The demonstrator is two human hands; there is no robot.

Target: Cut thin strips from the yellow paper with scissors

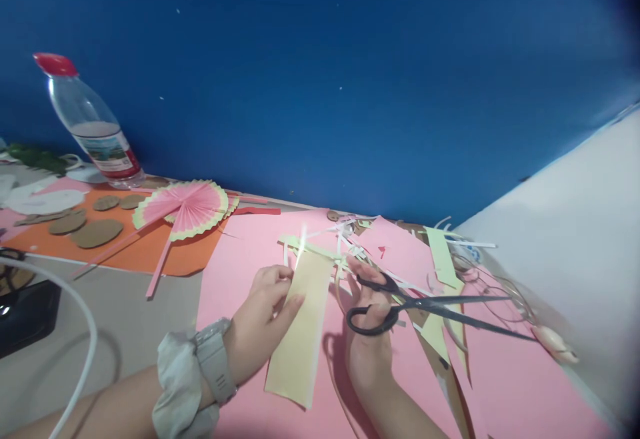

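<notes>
Working left to right, we record one bottle (106, 152), then at least five cardboard discs (97, 233) and one pink fan (200, 209), possibly two, on or beside one orange sheet (175, 260), seemingly set aside there. Over one pink sheet (230, 265), between the hands, lies one yellow strip (299, 339); the left hand (263, 312) clamps it, thumb on its face, fingers at its left edge, in our judgement to steady it. The right hand (370, 352) has its digits hooked through the handles of one pair of scissors (416, 303), blades slightly apart, directed rightward, presumably sparing the strip. We cannot tell whether the right fingertips touch it.
</notes>
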